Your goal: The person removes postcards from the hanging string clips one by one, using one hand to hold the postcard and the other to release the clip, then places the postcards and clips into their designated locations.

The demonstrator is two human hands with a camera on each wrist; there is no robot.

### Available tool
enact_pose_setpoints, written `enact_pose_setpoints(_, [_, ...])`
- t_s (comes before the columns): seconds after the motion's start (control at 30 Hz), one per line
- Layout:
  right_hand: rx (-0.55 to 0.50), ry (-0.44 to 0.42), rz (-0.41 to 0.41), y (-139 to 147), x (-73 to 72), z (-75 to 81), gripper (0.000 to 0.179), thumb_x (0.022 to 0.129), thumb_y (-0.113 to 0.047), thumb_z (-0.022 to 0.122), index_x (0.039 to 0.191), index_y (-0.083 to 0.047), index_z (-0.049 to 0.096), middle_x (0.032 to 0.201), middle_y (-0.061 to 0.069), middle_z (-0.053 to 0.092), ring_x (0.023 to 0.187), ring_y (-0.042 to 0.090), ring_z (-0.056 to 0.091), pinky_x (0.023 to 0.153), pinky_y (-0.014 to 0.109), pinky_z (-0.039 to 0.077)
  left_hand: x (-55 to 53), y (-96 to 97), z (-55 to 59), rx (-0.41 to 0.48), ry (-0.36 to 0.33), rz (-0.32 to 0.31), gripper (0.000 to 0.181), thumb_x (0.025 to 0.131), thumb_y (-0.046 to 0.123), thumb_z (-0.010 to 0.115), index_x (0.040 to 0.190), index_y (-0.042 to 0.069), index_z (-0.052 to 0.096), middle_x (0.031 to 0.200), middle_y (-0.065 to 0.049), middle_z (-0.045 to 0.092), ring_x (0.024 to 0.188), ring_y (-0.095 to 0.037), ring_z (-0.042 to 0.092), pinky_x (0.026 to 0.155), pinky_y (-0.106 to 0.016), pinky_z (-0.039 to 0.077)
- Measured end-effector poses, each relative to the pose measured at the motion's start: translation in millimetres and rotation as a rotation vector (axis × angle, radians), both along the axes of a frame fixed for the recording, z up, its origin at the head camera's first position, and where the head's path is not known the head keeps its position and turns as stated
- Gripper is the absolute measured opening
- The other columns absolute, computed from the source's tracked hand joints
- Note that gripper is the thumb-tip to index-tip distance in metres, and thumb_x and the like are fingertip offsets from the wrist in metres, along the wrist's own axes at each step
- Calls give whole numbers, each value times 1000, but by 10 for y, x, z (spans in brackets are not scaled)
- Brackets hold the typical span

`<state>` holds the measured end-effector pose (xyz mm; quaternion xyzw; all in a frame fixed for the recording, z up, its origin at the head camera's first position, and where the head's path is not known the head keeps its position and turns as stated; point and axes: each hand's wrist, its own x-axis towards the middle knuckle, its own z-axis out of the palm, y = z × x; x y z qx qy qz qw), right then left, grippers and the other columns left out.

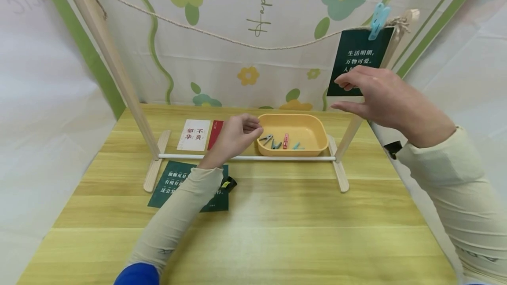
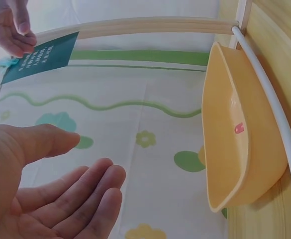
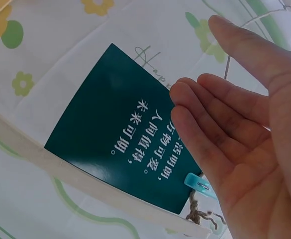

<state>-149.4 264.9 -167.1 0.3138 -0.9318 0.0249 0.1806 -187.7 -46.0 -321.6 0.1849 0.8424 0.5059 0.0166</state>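
A dark green card (image 1: 358,43) with white writing hangs at the right end of the twine (image 1: 222,36), held there by a light blue clothespin (image 1: 379,21). In front of the card is my right hand (image 1: 380,93), thumb and fingers apart, with nothing between them. The right wrist view shows the same card (image 3: 115,124) beyond the relaxed fingers (image 3: 200,134). My left hand (image 1: 235,137) hovers just left of a yellow tray (image 1: 293,153), its fingers loosely bent and holding nothing. Inside the tray lie several clothespins, one of them red (image 1: 286,141).
A wooden frame with a left post (image 1: 119,69) and a white crossbar (image 1: 253,158) stands on the table (image 1: 297,232). A white card (image 1: 193,135) and a red card (image 1: 214,133) lie behind the bar. Another green card (image 1: 170,184) lies in front, partly under the left forearm.
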Motion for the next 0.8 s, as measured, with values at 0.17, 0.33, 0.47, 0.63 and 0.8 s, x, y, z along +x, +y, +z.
enact_pose_setpoints(0.17, [-4,-9,-39,22,20,54,46,86,-17,90,122,4,71,117,25,73,103,41,72,90,60,59,-14,81,43,2,16,-9,30,100,13,73,126,-2,69,120,-15,76,110,-27,75,99,-37,62])
enact_pose_setpoints(0.33, [7,7,-35,18,46,95,48,86,-18,90,123,5,71,116,26,73,102,42,72,89,60,60,-33,159,72,6,66,-16,30,100,13,73,126,-2,69,119,-14,76,110,-26,75,99,-38,62])
enact_pose_setpoints(0.47, [11,28,-26,20,58,117,47,84,-16,90,122,5,71,115,26,74,101,42,73,89,60,60,-55,223,80,6,107,-18,30,100,14,73,127,1,69,118,-13,77,111,-25,75,100,-37,61])
enact_pose_setpoints(0.63, [28,45,-32,43,47,144,49,83,-16,91,122,5,71,114,27,74,99,42,73,87,60,60,-76,284,100,16,121,-23,31,101,15,72,129,2,68,121,-12,77,114,-25,74,102,-37,60])
enact_pose_setpoints(0.8, [23,95,-6,71,38,179,49,81,-13,93,120,6,71,110,27,74,86,39,72,81,59,61,-104,361,123,36,123,-18,31,101,14,72,130,2,68,121,-12,77,115,-24,74,103,-36,60])
